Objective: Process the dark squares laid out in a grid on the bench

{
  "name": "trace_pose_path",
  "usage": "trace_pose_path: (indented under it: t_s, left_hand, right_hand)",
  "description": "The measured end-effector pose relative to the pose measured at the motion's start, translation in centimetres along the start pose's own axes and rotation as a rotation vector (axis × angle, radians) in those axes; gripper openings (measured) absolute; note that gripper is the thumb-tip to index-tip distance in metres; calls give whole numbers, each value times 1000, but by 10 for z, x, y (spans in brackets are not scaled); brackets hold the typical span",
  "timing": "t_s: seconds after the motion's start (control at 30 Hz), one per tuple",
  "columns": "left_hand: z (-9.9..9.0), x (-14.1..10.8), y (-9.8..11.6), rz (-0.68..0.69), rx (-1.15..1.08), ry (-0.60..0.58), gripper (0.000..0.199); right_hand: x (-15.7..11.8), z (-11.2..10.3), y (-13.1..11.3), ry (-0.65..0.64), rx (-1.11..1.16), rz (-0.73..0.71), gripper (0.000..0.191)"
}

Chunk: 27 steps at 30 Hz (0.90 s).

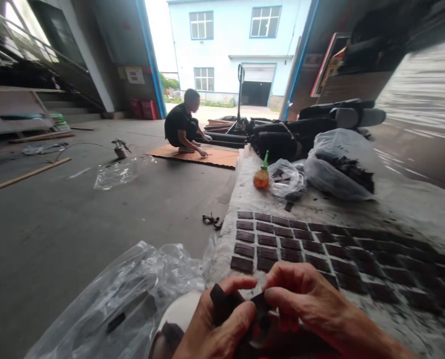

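My left hand point(225, 326) is closed around a black strip point(218, 301), whose end sticks up between thumb and fingers. With thumb and forefinger my right hand point(306, 294) pinches a black edge just to the right of it. Whether both hands grip one strip or two pieces, I cannot tell. Just beyond my hands, dark rectangular pieces point(267, 240) lie in rows on a pale, stained work surface point(240, 192). Behind those rows stands a bottle of orange liquid point(261, 178) with a green nozzle.
Clear plastic sheeting point(143, 279) hangs at the left. Plastic bags point(338, 167) with black scraps stand at the back, before black rolls point(282, 134). A person point(183, 124) squats on an orange-brown sheet point(162, 151) on the floor. A spray gun point(120, 148) stands farther left.
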<state>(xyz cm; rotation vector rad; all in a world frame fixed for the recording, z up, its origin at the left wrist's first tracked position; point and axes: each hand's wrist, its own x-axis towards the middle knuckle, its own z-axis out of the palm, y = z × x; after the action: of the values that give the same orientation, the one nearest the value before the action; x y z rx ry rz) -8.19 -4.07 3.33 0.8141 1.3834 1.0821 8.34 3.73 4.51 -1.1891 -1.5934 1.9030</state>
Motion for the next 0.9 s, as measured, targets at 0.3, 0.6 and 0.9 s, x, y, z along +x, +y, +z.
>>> trace_pose_path:
  t_s: [0.3, 0.6, 0.9]
  left_hand:
    - [43, 29, -1, 16, 200, -202, 35]
    - [61, 39, -1, -74, 209, -184, 35]
    - [62, 51, -7, -90, 157, -240, 36]
  right_hand:
    - [-43, -48, 34, 278, 119, 16, 17]
    - [-48, -77, 58, 339, 173, 47, 25]
    - [-55, -80, 56, 450, 213, 69, 28]
